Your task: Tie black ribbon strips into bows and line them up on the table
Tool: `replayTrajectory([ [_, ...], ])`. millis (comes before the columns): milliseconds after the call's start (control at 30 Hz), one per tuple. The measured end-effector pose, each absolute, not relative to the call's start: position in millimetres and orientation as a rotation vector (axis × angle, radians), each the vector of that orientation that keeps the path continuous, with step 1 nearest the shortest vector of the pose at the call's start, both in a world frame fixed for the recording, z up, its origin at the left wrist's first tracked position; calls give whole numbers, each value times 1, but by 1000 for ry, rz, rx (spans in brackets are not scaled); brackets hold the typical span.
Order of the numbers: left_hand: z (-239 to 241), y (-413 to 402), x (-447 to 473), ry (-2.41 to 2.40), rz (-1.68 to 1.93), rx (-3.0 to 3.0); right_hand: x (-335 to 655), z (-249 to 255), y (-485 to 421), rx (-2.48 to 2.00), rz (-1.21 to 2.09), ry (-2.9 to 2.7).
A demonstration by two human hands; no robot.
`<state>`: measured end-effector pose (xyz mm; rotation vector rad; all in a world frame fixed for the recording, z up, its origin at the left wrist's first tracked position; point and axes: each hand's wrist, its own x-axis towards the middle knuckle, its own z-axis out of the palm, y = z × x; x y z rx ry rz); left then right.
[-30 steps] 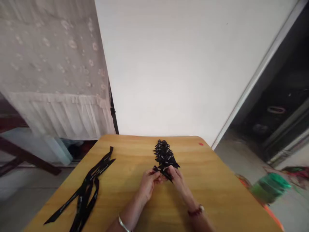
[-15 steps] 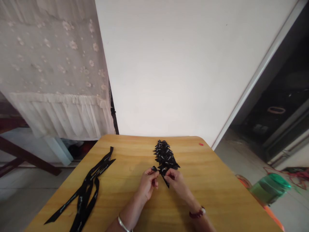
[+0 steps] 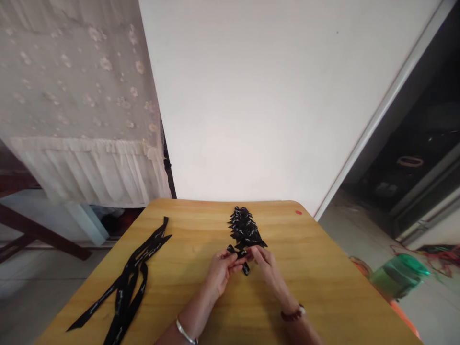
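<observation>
My left hand [image 3: 220, 269] and my right hand [image 3: 265, 261] meet over the middle of a wooden table [image 3: 312, 282]. Both pinch a short piece of black ribbon [image 3: 241, 258] with white print, which hangs folded between the fingertips. Just beyond the hands lies a pile of folded black ribbon pieces [image 3: 244, 229]. Several long black ribbon strips [image 3: 132, 278] lie flat at the table's left side, apart from both hands.
A tiny red bit [image 3: 298, 212] lies near the far right corner of the table. A white wall stands behind, with a lace curtain [image 3: 79, 105] at left. A green container [image 3: 398, 273] sits on the floor at right.
The hands have drawn closer together and the ribbon piece between them has been folded shorter. The pile and the long strips have not moved.
</observation>
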<state>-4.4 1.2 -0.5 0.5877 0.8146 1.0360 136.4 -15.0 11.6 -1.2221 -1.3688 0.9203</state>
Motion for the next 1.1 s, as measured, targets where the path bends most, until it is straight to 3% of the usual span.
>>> replayTrajectory([
  [1100, 2, -7, 4, 789, 982, 662, 128, -4, -13, -1342, 744, -1512],
])
